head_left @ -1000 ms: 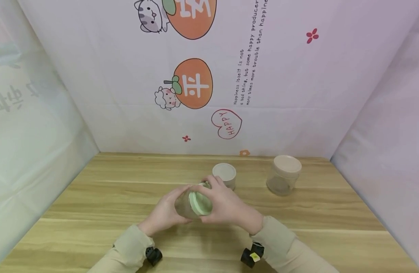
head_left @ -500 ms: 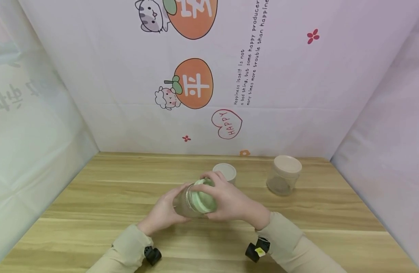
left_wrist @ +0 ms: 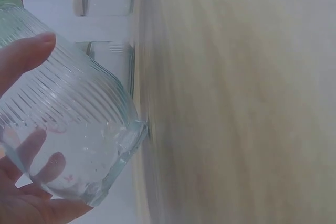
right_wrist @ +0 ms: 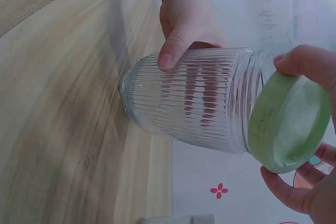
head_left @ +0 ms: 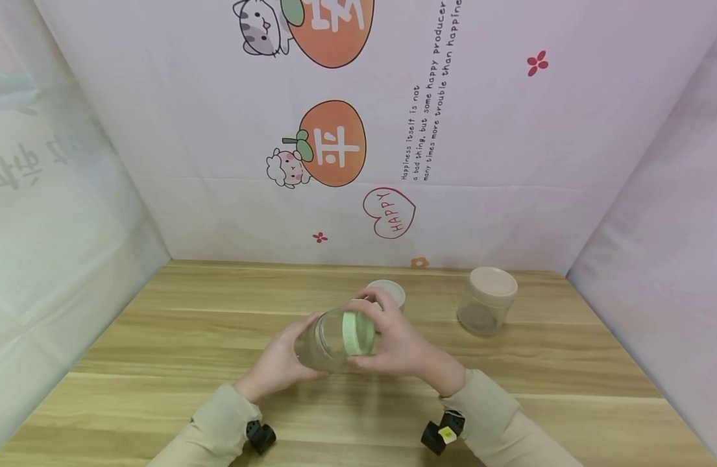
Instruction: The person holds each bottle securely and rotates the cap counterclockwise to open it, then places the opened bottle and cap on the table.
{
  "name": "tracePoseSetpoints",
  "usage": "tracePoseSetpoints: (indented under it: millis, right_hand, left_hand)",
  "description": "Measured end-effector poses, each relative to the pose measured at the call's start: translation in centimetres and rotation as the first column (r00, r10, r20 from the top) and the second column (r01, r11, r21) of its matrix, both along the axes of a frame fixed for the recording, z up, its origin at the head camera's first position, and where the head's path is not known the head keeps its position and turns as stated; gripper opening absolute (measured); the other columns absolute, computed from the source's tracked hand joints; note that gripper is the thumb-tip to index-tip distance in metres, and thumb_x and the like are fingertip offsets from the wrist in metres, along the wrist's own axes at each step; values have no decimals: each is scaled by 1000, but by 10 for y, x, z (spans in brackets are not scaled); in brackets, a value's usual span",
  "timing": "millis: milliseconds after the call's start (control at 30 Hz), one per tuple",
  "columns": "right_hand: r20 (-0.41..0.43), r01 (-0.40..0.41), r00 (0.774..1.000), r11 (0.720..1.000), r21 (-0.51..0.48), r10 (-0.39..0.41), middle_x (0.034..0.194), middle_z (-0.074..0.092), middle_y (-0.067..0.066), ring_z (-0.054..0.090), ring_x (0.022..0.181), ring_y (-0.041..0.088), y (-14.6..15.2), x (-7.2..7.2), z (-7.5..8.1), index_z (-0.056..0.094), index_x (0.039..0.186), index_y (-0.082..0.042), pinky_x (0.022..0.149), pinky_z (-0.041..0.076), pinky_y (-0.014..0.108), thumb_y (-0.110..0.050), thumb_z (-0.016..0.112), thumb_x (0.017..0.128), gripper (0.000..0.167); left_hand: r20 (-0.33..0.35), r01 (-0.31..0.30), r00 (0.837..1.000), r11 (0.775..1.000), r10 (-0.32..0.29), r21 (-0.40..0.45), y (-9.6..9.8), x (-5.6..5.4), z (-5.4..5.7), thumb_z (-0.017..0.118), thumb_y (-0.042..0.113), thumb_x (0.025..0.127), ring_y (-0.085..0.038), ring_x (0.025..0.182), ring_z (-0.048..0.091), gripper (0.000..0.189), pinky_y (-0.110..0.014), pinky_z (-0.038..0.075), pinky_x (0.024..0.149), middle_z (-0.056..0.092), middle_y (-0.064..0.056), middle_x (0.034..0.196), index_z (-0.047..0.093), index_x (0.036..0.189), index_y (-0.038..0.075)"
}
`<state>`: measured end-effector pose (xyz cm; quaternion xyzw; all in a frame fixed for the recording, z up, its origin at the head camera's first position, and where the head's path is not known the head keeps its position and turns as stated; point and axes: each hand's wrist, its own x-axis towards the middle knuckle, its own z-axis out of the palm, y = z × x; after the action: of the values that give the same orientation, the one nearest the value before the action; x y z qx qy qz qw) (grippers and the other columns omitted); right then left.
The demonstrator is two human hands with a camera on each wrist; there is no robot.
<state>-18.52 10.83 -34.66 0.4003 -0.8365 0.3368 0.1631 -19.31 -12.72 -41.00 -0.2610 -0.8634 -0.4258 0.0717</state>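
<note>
In the head view my left hand (head_left: 281, 360) grips a clear ribbed glass jar (head_left: 313, 347), which leans over with its mouth to the right. Its thumb and fingers lie round the ribbed wall (right_wrist: 184, 98) in the right wrist view. My right hand (head_left: 400, 344) pinches a light green lid (head_left: 358, 333) by its rim. The lid (right_wrist: 289, 121) stands tilted at the jar's threaded mouth, with a gap along one side in the right wrist view; whether the other side touches, I cannot tell. The jar's base (left_wrist: 118, 166) is low, close to the tabletop.
Behind my right hand stands a small jar with a white lid (head_left: 388, 290), partly hidden. A larger clear jar with a cream lid (head_left: 488, 305) stands at the back right of the wooden table (head_left: 177, 337). Printed white cloth (head_left: 481, 143) walls the back and sides.
The green lid has moved right and turned away from the jar, so the glass neck now shows. My right hand moved right with it. My left hand and jar stayed nearly still.
</note>
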Motion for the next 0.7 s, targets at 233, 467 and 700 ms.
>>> tracePoseSetpoints:
  millis: [233,467,700]
  right_hand:
    - [104,-14,994,979,-205,36,124,37,17,42,112,25,4,-3,-9,45,124,-5,81,57,33,-5,85,64,72]
    - [138,-14,989,961,-276,54,121,40,18,46,110,26,5,-5,-17,39,122,2,82,57,35,-2,84,65,73]
    - [209,36,977,949,-315,32,116,43,24,55,102,29,8,-5,-21,34,120,4,85,55,35,0,82,67,71]
  left_hand:
    - [53,-50,997,999,51,-11,0,1,2,90,16,56,-36,125,48,99,-58,37,103,49,-15,139,41,141,8]
    - [87,-69,994,998,68,10,-1,-2,2,90,18,56,-35,124,48,101,-56,38,103,49,-16,138,39,142,5]
    - [176,-99,980,994,88,56,-2,-6,3,90,20,57,-34,124,48,99,-57,38,102,52,-10,135,39,142,12]
